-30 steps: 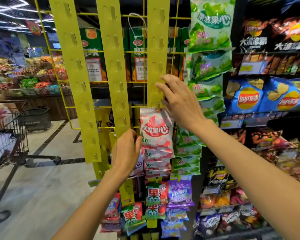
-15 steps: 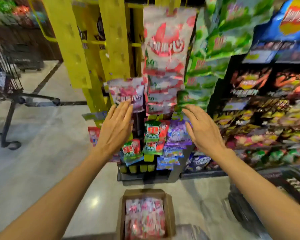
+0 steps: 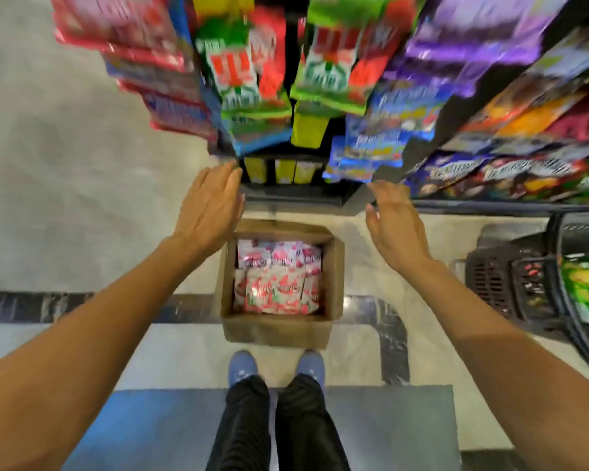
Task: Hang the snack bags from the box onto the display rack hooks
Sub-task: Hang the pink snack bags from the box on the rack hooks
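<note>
Snack bags (image 3: 279, 278) fill the box (image 3: 279, 329) below my empty, spread fingers (image 3: 218, 178); I should pinch one bag's top edge.

The box (image 3: 275, 329) sits on the floor (image 3: 65, 185), below and between the two hands. The bags (image 3: 279, 278) lie inside it. The left hand (image 3: 208, 209) hangs above the box's left far corner, the right hand (image 3: 395, 228) above and to the right of its right wall, well apart, both empty with fingers spread. Beyond the fingertips stands the rack (image 3: 286, 185), loaded with hanging packets (image 3: 255, 79). Right of the right hand runs a shelf (image 3: 510, 205), with a basket (image 3: 538, 283) nearer. Two shoes (image 3: 275, 367) stand just behind the box.
</note>
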